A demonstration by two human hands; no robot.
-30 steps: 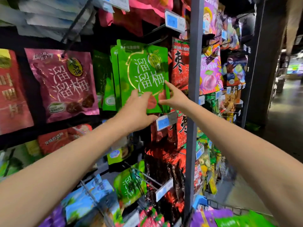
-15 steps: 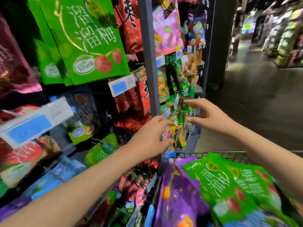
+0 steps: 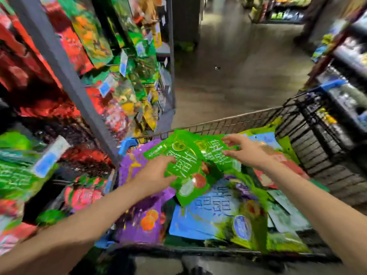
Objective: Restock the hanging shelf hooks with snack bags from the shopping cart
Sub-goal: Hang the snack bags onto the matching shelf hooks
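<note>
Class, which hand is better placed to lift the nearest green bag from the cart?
Left. The left hand touches the green bag at its edge; the right hand is over the bag behind.

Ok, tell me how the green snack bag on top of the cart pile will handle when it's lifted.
The green bag looks like a thin glossy pouch, so it probably flops if lifted by the edge near the left hand. Its shiny film may be slippery. It lies on other bags in the cart, so it likely slides when pushed.
</note>
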